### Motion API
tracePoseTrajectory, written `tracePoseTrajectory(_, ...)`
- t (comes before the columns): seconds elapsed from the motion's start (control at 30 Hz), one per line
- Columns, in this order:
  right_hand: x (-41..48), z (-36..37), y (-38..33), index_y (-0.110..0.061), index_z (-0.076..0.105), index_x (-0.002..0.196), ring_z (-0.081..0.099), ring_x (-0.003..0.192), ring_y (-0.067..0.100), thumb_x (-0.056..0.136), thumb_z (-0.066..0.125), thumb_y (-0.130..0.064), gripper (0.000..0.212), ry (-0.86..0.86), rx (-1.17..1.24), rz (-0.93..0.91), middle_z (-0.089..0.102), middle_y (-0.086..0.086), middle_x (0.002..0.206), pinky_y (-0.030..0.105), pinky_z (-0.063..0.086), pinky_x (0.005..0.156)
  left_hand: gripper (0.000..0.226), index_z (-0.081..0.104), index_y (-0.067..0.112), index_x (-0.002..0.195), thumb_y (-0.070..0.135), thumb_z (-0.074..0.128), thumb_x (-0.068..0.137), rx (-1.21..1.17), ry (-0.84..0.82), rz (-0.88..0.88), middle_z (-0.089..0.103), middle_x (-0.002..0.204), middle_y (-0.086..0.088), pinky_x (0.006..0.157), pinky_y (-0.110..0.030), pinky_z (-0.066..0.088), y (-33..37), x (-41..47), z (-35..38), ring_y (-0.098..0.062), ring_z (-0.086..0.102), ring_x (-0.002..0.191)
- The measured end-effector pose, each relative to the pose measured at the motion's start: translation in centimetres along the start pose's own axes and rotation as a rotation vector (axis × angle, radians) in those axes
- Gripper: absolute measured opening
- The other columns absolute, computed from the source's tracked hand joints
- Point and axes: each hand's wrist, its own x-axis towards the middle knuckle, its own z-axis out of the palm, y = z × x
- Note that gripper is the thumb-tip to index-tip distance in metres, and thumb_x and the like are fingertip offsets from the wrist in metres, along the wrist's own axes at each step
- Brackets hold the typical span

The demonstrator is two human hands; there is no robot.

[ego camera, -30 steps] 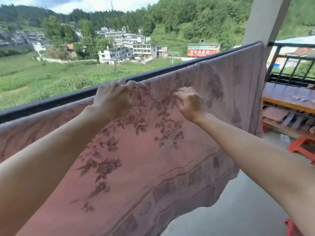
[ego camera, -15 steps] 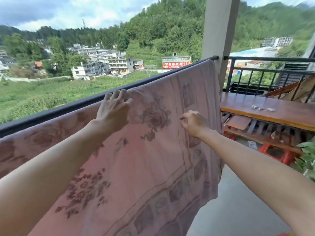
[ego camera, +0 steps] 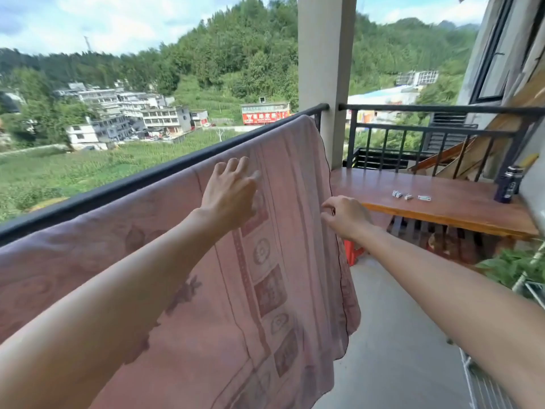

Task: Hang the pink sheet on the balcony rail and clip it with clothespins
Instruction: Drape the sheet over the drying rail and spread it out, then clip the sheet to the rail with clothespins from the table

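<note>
Pink sheet [ego camera: 206,276] is draped over the black balcony rail [ego camera: 124,185] and hangs down the inner face. Since a second ago both hands have worked along the sheet toward its 3 o'clock end; the flower print they held then now lies behind the forearms, and the border strip is under them. The left hand [ego camera: 231,194] has changed from a closed grip to released, fingers [ego camera: 233,166] spread flat on the cloth just below the rail. The right hand [ego camera: 346,215] pinches the sheet's side hem, thumb and forefinger closed on the edge. Judgement: spreading is near complete; clipping has not begun.

Edges: the side hem hangs free just short of the white pillar [ego camera: 324,69], so little rail remains toward 3 o'clock. Small clothespins [ego camera: 408,196] lie on the wooden table [ego camera: 442,208] at 3 o'clock, well apart from both hands. The floor [ego camera: 398,335] below the hem is open for stepping across.
</note>
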Motion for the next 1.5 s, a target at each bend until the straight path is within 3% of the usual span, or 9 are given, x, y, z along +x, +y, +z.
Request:
tracePoseTrajectory(0.37, 15.2, 1.2, 0.9, -0.020, 0.064, 0.119, 0.062, 0.099, 0.021, 0.095, 0.054, -0.034, 0.030, 0.101, 0.057, 0.097, 0.068, 0.000, 0.113, 0.036, 0.052, 0.083, 0.032, 0.053, 0.008, 0.121, 0.018, 0.047, 0.091, -0.038, -0.216, -0.170, 0.043, 0.131, -0.017, 0.098, -0.050, 0.039, -4.1, 15.1, 9.3, -0.039, 0.044, 0.120)
tracePoseTrajectory(0.5, 21.4, 2.8, 0.1, -0.017, 0.065, 0.118, 0.061, 0.097, 0.021, 0.095, 0.054, -0.033, 0.031, 0.106, 0.128, 0.093, 0.069, 0.002, 0.114, 0.030, 0.045, 0.075, 0.037, 0.047, 0.010, 0.129, 0.018, 0.049, 0.093, -0.066, -0.241, -0.232, 0.049, 0.119, -0.014, 0.079, -0.042, 0.042, -5.3, 17.4, 11.9, -0.037, 0.053, 0.107)
tracePoseTrajectory(0.8, 33.5, 7.3, -6.7, -0.012, 0.059, 0.126, 0.061, 0.088, 0.021, 0.076, 0.070, -0.051, 0.065, -0.098, 0.934, 0.204, 0.062, 0.004, 0.102, 0.037, 0.058, 0.071, 0.039, 0.041, 0.011, 0.131, 0.012, 0.039, 0.093, -0.007, -0.222, -0.345, 0.055, 0.106, -0.011, 0.070, -0.038, 0.041, -8.7, 18.2, 13.6, -0.033, 0.059, 0.091)
tracePoseTrajectory(0.87, 33.9, 9.4, -7.7, -0.006, 0.068, 0.106, 0.062, 0.080, 0.020, 0.085, 0.071, -0.027, 0.030, -0.138, 1.016, 0.169, 0.065, 0.007, 0.089, 0.041, 0.059, 0.072, 0.036, 0.042, 0.011, 0.128, 0.012, 0.038, 0.092, 0.028, -0.221, -0.379, 0.056, 0.102, -0.010, 0.070, -0.039, 0.043, -9.5, 17.2, 14.5, -0.032, 0.059, 0.088)
tracePoseTrajectory(0.9, 34.2, 10.8, -7.4, -0.011, 0.072, 0.087, 0.062, 0.075, 0.021, 0.085, 0.071, -0.019, 0.008, -0.106, 1.002, 0.154, 0.066, 0.006, 0.080, 0.045, 0.058, 0.073, 0.033, 0.044, 0.012, 0.125, 0.012, 0.038, 0.092, 0.039, -0.216, -0.389, 0.057, 0.101, -0.010, 0.069, -0.039, 0.042, -9.5, 16.7, 15.4, -0.031, 0.058, 0.086)
tracePoseTrajectory(1.0, 34.9, 12.6, -6.3, -0.019, 0.068, 0.065, 0.062, 0.069, 0.019, 0.086, 0.068, -0.023, 0.022, 0.022, 0.871, 0.123, 0.068, 0.004, 0.071, 0.046, 0.057, 0.074, 0.023, 0.046, 0.013, 0.115, 0.015, 0.042, 0.092, 0.044, -0.193, -0.405, 0.059, 0.100, -0.010, 0.066, -0.038, 0.037, -9.8, 16.0, 16.4, -0.032, 0.058, 0.083)
tracePoseTrajectory(1.17, 34.2, 14.0, -8.7, -0.016, 0.072, 0.089, 0.059, 0.080, 0.016, 0.092, 0.062, -0.025, 0.014, -0.022, 0.682, -0.065, 0.063, -0.001, 0.079, 0.028, 0.042, 0.071, 0.027, 0.047, 0.012, 0.117, 0.014, 0.045, 0.090, 0.074, -0.197, -0.469, 0.058, 0.108, -0.012, 0.069, -0.039, 0.037, -11.8, 14.3, 16.5, -0.033, 0.057, 0.093)
tracePoseTrajectory(1.33, 32.5, 15.7, -5.6, -0.019, 0.066, 0.098, 0.060, 0.085, 0.019, 0.092, 0.058, -0.034, 0.018, -0.061, 0.483, -0.082, 0.064, -0.002, 0.090, 0.031, 0.046, 0.072, 0.043, 0.050, 0.009, 0.130, 0.020, 0.054, 0.089, 0.062, -0.062, -0.305, 0.048, 0.127, -0.014, 0.099, -0.045, 0.038, -10.0, 15.0, 17.4, -0.032, 0.046, 0.116)
tracePoseTrajectory(1.5, 29.2, 19.0, 0.3, -0.024, 0.064, 0.099, 0.063, 0.094, 0.025, 0.086, 0.054, -0.043, 0.026, -0.135, 0.202, -0.049, 0.070, 0.001, 0.099, 0.044, 0.051, 0.085, 0.027, 0.058, 0.011, 0.115, 0.019, 0.049, 0.091, -0.069, -0.094, -0.139, 0.058, 0.114, -0.013, 0.082, -0.043, 0.045, -5.9, 15.9, 21.3, -0.032, 0.054, 0.105)
